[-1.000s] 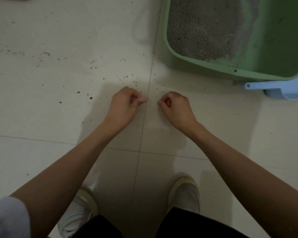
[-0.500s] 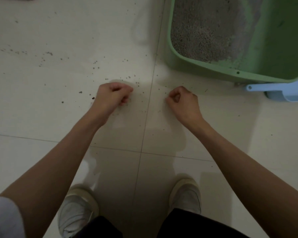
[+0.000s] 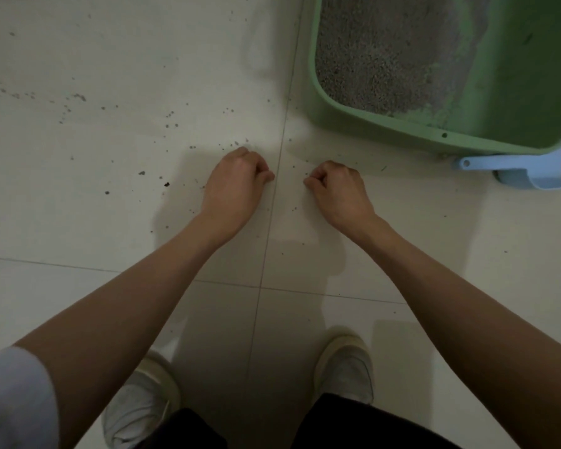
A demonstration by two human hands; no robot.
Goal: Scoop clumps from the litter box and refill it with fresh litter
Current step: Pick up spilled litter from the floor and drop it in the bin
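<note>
Both hands hover low over the pale tiled floor at the centre of the frame, one each side of a grout line. The left hand has its fingers curled under with thumb and fingertips drawn together, and the right hand is curled the same way; whether either pinches a grain is too small to tell. The posture suggests picking stray litter grains off the floor, since dark specks lie scattered to the left of the left hand and a few between the two hands. The green litter box sits in the upper right of the frame, well apart from both hands, with grey litter heaped toward its left side and bare green bottom showing on the right, so refilling looks unfinished. A blue scoop lies just below the box's near rim, at the right edge, untouched by either hand
</note>
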